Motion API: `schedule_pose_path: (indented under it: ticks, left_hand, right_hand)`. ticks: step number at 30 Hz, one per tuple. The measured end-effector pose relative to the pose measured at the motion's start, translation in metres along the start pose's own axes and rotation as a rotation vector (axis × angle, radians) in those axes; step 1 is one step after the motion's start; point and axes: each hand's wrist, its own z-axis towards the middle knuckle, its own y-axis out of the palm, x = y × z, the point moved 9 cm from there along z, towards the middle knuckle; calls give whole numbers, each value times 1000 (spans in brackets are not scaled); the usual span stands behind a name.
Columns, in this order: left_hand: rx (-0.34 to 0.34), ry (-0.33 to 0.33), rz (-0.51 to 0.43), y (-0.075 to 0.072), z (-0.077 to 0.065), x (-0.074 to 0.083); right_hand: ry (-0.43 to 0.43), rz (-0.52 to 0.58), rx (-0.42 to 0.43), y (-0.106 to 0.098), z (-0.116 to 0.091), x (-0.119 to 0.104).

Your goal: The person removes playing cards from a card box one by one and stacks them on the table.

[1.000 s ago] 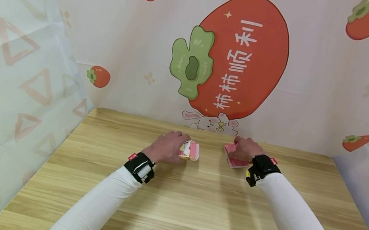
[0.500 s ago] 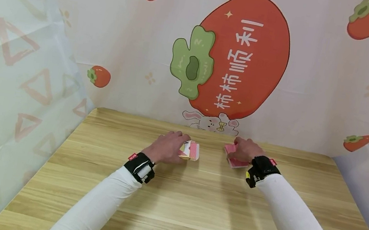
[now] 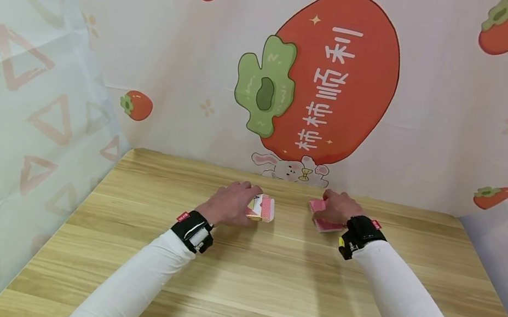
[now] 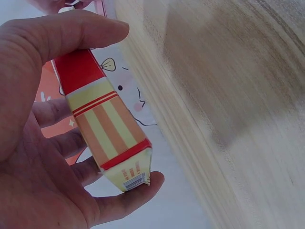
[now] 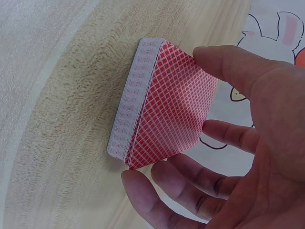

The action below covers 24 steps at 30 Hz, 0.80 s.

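Note:
My left hand [image 3: 228, 203] holds a small playing-card box [image 4: 109, 126] near the back of the table. The box has striped yellow-and-orange sides with red bands and a barcode on one end. Thumb and fingers lie around it, and in the head view its open flap [image 3: 268, 208] faces right. To the right, my right hand [image 3: 339, 206] grips a deck of playing cards [image 5: 174, 98] by its edges. Red crosshatched backs face up, and the top card sits slightly askew over the stack. The thumb touches one edge, with fingertips along the opposite side.
Both hands work over a wooden table [image 3: 253, 291] close to its back edge. A fabric backdrop [image 3: 431, 109] printed with persimmons and a rabbit hangs right behind it. Another patterned cloth [image 3: 18, 104] hangs along the left side.

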Motion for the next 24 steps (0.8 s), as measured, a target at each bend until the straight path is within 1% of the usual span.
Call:
schedule_pose_path:
  ticks: [7,13,24]
  left_hand:
    - [4,-2,-3,0,0,0]
    - [2,-1,-6,0,0,0]
    - [-17,-11,-5,1,-1,0]
  right_hand:
    - [1,-4,5,0,-1,0]
    - [9,-1,-10,1,0,0]
    - [9,-14,-13,0,0,0]
